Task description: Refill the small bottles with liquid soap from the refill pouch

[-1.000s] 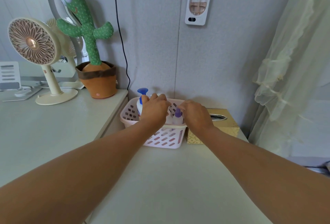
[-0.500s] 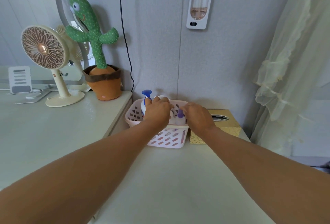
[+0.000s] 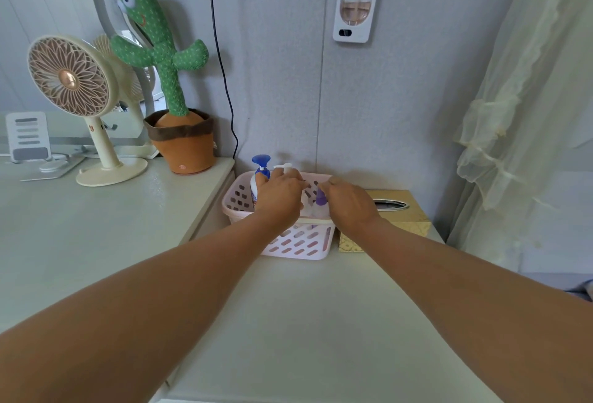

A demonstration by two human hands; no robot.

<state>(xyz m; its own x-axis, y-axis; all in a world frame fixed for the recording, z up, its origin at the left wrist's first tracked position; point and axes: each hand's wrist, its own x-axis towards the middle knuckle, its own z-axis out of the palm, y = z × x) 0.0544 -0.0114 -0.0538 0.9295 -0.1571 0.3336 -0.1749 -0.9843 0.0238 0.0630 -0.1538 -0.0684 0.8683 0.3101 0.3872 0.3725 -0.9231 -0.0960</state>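
Note:
A pink slotted basket [image 3: 290, 247] stands against the wall on the white tabletop. Inside it are a bottle with a blue pump [image 3: 260, 165], a white pump top [image 3: 284, 167] and a small clear bottle with a purple cap [image 3: 321, 203]. My left hand [image 3: 282, 197] reaches into the basket beside the blue pump bottle, its fingers bent down around the white pump top. My right hand [image 3: 349, 204] is in the basket's right side, right next to the purple-capped bottle. The fingertips of both hands are hidden. No refill pouch is in view.
A gold tissue box [image 3: 401, 226] sits right of the basket. On the left desk stand a plush cactus in a pot [image 3: 179, 145], a cream fan [image 3: 72, 84] and a phone stand [image 3: 29, 136]. A black cable [image 3: 224, 81] hangs down the wall. A curtain [image 3: 526, 113] hangs at right.
Both hands stay in the basket with hardly any shift. The head camera has tilted, so the scene sits lower and further right in view.

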